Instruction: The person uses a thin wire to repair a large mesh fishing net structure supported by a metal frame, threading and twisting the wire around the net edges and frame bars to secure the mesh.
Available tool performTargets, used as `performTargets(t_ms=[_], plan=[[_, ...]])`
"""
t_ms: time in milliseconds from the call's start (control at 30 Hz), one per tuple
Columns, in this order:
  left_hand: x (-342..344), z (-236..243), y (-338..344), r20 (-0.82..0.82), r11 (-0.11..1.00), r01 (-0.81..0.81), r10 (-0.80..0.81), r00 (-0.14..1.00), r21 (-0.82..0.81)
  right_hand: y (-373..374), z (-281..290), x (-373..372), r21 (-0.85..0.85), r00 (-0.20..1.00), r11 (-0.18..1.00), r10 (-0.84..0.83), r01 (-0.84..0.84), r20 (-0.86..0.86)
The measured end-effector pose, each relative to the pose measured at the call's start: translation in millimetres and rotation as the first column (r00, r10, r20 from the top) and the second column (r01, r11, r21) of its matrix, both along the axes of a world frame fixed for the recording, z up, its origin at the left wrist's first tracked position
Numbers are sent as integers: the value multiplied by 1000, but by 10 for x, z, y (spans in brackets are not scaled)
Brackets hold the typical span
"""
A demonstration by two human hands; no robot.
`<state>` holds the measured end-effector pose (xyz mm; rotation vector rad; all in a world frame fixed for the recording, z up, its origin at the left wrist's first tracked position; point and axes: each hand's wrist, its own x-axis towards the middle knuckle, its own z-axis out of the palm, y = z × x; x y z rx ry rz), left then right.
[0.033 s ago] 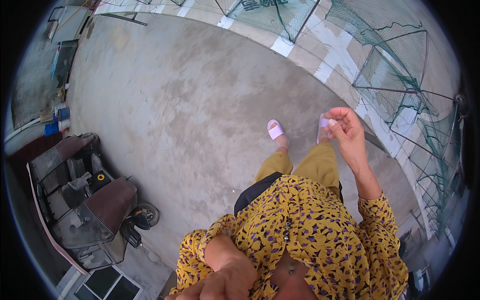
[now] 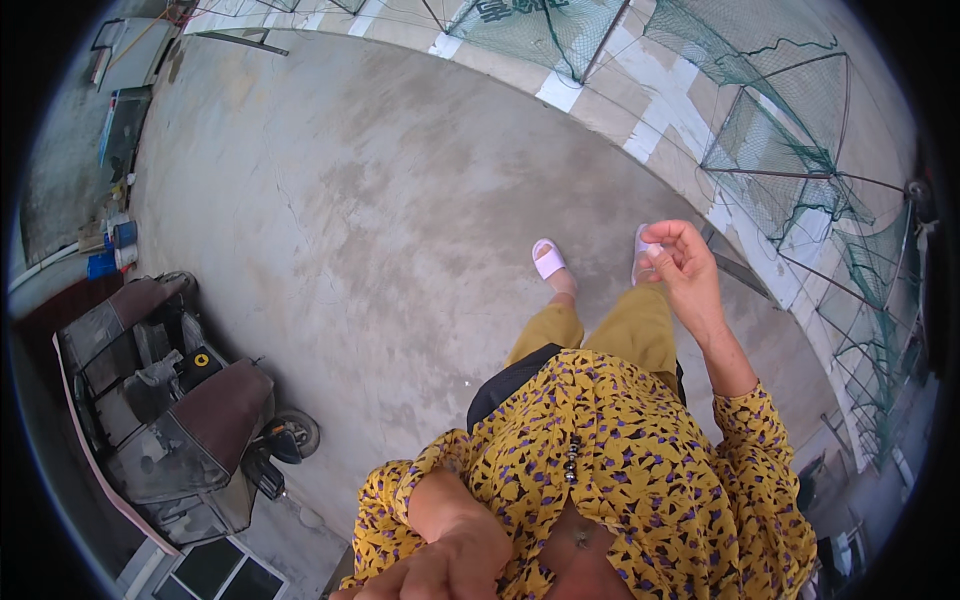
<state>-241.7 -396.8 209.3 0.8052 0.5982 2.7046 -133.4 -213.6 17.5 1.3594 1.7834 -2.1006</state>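
Observation:
My right hand (image 2: 692,278) is raised in front of me at the right, above my right lilac slipper (image 2: 640,243). Its fingers are curled and the thumb is close to the index fingertip; whether anything thin lies between them I cannot make out. My left hand (image 2: 455,562) is held close to my chest at the lower edge, knuckles bent, with the fingertips cut off by the frame. What it holds, if anything, is hidden. Nearest the right hand, a green mesh net (image 2: 765,140) with dark rod frames stretches along a pale, white-striped surface (image 2: 665,105).
A three-wheeled vehicle (image 2: 215,415) with brown covers stands at the left. Blue containers (image 2: 103,264) sit beyond it by the wall. Grey concrete floor (image 2: 370,200) stretches ahead of my feet. A long dark bar (image 2: 240,42) lies at the far left.
The whole view has shifted very slightly. My right hand sits a touch further left and lower; my left hand keeps its place.

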Motion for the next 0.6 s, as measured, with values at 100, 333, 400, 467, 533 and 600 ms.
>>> performTargets(t_ms=[100,333,400,467,533,600], plan=[[175,100,107,35,997,38,-35,999,-72,-42,-192,390,-46,990,999,32,-26,140],[1076,343,802,421,972,226,-181,889,-58,7,-594,1607,-16,962,995,-94,102,255],[1570,268,1045,478,963,241,-157,864,-118,198,-723,2096,-37,944,986,-143,161,298],[1759,245,1166,515,953,271,-164,841,-138,141,-877,2277,-34,942,980,-179,196,284],[1825,137,1319,386,843,504,-409,827,-188,126,-963,2452,-13,927,961,-261,275,269],[1960,-37,1420,341,750,658,-601,723,-72,161,-1012,2686,21,918,959,-277,282,284]])
